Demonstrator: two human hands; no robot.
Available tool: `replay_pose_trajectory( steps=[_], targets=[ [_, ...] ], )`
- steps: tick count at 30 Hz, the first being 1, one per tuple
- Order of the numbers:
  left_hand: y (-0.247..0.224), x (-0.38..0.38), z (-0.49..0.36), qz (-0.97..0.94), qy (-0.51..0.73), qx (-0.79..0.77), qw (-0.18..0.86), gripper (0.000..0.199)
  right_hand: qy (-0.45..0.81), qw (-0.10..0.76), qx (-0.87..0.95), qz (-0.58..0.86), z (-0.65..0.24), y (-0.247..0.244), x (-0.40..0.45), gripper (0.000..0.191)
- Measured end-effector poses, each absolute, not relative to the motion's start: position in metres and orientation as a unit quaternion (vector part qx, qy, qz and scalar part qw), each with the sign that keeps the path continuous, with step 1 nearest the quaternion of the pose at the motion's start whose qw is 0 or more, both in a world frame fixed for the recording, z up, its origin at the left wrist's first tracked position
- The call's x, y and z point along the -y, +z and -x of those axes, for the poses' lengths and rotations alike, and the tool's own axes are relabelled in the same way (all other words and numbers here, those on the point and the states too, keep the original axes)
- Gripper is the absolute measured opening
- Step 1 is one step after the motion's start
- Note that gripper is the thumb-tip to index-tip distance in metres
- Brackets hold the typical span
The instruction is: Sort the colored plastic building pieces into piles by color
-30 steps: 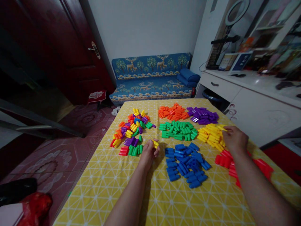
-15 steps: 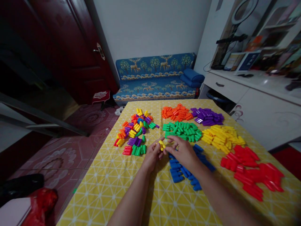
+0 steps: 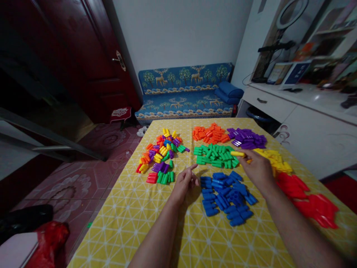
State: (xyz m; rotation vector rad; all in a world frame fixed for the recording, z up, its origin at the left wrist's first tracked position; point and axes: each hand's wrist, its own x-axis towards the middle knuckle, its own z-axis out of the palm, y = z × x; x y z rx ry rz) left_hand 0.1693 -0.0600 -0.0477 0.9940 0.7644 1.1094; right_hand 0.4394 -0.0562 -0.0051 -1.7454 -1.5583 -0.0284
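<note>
My right hand [image 3: 258,170] grips a yellow plastic building block [image 3: 237,153], which sticks out leftward from the fingertips over the edge of the green block pile [image 3: 216,154]. Just behind that hand lies the yellow pile [image 3: 275,158], partly covered by it. My left hand [image 3: 184,183] rests low over the tablecloth, index finger stretched out and the others loosely curled, with nothing visible in it. Between my hands are blue blocks [image 3: 227,195], many joined side by side in rows. A mixed-colour pile [image 3: 160,152] lies beyond my left hand, to its left.
Orange blocks [image 3: 210,133] and purple blocks [image 3: 247,138] lie at the back of the table [image 3: 134,230]. Red blocks [image 3: 315,203] are at the right, partly behind my forearm. Past the table stand a blue sofa [image 3: 185,106] and a white cabinet [image 3: 315,126].
My right hand has moved right, from beside my left hand to the yellow pile, carrying yellow block pieces. My left hand no longer holds yellow, and the blue blocks are uncovered.
</note>
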Motion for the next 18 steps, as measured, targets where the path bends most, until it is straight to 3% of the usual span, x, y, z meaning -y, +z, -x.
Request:
replay_pose_trajectory(
  steps=[5, 12, 15, 18],
  targets=[
    [-0.049, 0.058, -0.17, -0.43, 0.491, -0.341, 0.677, 0.053, -0.14, 0.274, 0.551, 0.775, -0.526, -0.006, 0.046, 0.035],
    [-0.055, 0.056, -0.171, -0.448, 0.494, -0.352, 0.657, 0.055, -0.133, 0.204, 0.579, 0.778, -0.55, -0.026, 0.046, 0.036],
    [-0.057, 0.056, -0.172, -0.448, 0.493, -0.362, 0.652, 0.055, -0.158, 0.209, 0.583, 0.769, -0.535, -0.028, 0.048, 0.039],
    [-0.057, 0.057, -0.175, -0.463, 0.513, -0.374, 0.618, 0.05, -0.204, 0.274, 0.616, 0.71, -0.503, -0.027, 0.053, 0.041]
  ],
)
